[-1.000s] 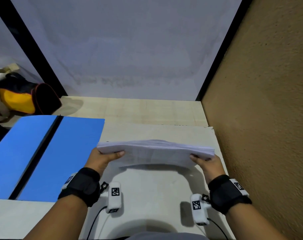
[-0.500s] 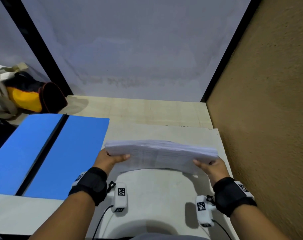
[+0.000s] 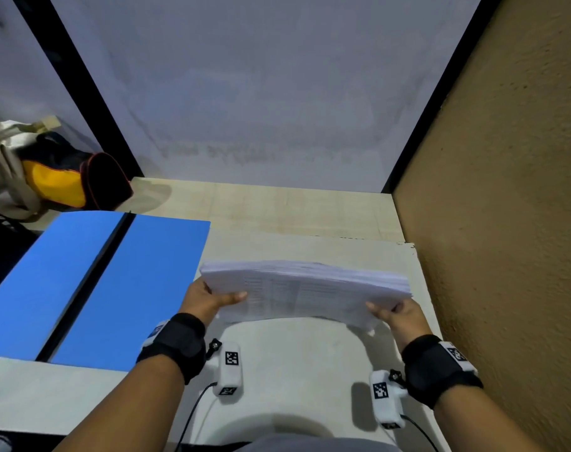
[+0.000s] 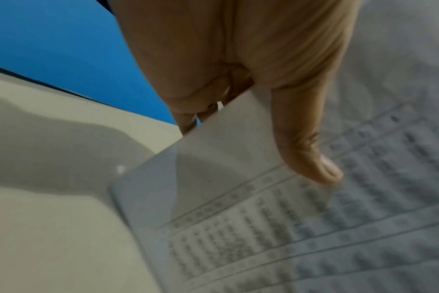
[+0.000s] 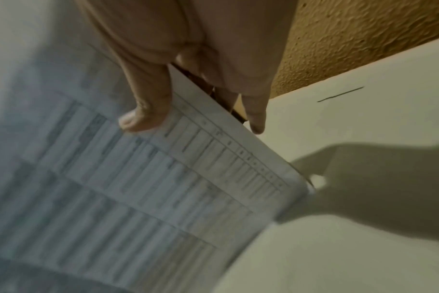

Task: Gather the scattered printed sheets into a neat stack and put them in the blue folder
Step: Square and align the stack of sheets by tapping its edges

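A: Where is the stack of printed sheets [image 3: 305, 290]?
B: Lower centre, pinched by the left hand [image 3: 209, 301] and right hand [image 3: 398, 316].
A: Risk?
B: Sheets could be fanned if the grip is loosened before the blue folder [image 3: 92, 285], at left, is reached.

This looked like a plain office or study nook. A pale wooden desk [image 3: 294, 207] sat boxed in by a grey-white back partition [image 3: 261, 93] with black frame strips and a rough tan textured wall [image 3: 506, 190] along its right edge. At the far left corner lay a black-and-yellow bag [image 3: 65, 181].
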Tool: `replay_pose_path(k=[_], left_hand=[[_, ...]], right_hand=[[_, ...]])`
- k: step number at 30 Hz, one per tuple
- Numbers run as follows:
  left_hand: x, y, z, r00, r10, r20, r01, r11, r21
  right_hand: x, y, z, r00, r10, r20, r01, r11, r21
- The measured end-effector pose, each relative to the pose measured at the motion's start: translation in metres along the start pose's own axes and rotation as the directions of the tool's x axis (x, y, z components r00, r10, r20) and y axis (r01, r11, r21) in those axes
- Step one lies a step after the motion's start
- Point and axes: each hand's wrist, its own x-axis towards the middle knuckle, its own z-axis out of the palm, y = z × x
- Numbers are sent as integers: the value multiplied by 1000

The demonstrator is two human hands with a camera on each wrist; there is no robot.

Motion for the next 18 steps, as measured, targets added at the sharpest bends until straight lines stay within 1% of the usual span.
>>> replay_pose_path(k=[2, 3, 7, 10, 12, 14, 16, 18], left_hand=[[-3, -11, 4, 1000, -14, -9, 15, 1000, 13], [-4, -16, 7, 1000, -17, -16, 17, 1000, 8], [-8, -24, 10, 999, -14, -31, 13, 1000, -26], [-7, -23, 6, 1000, -25, -5, 24, 999, -29], [-6, -22, 6, 999, -37, 33, 37, 999, -6], [-6, -23, 6, 998, -43, 40, 43, 999, -12], [-7, -24, 6, 999, -41, 31, 42, 999, -24], [-10, -22, 8, 998, -31, 49, 32, 999, -17]], right_hand=[[-3, 9, 3, 1000, 19, -13, -20, 997, -68], [-5, 12, 6, 999, 24, -25, -26, 997, -70], [-12, 17, 15, 998, 10, -65, -12, 1000, -23], [-12, 15, 16, 996, -23, -83, 21, 1000, -17], [-11, 12, 14, 998, -17, -58, 16, 1000, -5], [-11, 12, 12, 1000, -13, -24, 13, 1000, -12], [-12, 10, 12, 999, -18, -38, 18, 1000, -5], [-11, 7, 12, 999, -11, -45, 13, 1000, 25]])
